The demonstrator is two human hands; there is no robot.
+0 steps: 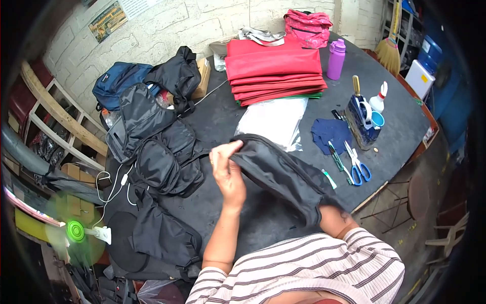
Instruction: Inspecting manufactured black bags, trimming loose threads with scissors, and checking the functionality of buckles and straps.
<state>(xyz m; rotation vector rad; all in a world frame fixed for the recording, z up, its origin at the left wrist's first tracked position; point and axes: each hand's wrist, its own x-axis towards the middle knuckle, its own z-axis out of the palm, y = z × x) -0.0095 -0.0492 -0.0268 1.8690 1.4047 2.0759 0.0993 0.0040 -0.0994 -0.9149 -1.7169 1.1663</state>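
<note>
My left hand (pixel 227 172) pinches the upper left end of a black fabric bag piece (pixel 283 175), which has a seam or zip line along its length. The piece is stretched slantwise in front of me, above the dark table (pixel 400 131). My right forearm reaches into or behind its lower right end, so the fingers of that hand are hidden. Just beyond the black piece lies a white plastic-wrapped sheet (pixel 271 121). Blue-handled scissors (pixel 358 169), a green-and-white toothbrush-like tool (pixel 339 162) and a small tube (pixel 329 178) lie to its right.
Black bags (pixel 162 162) and a blue backpack (pixel 119 83) are heaped on the left. Folded red fabric (pixel 276 68) is stacked at the back, near a purple bottle (pixel 335 60). A tool holder (pixel 362 119) and spray bottle (pixel 377 100) stand right. A green fan (pixel 76 231) spins at lower left.
</note>
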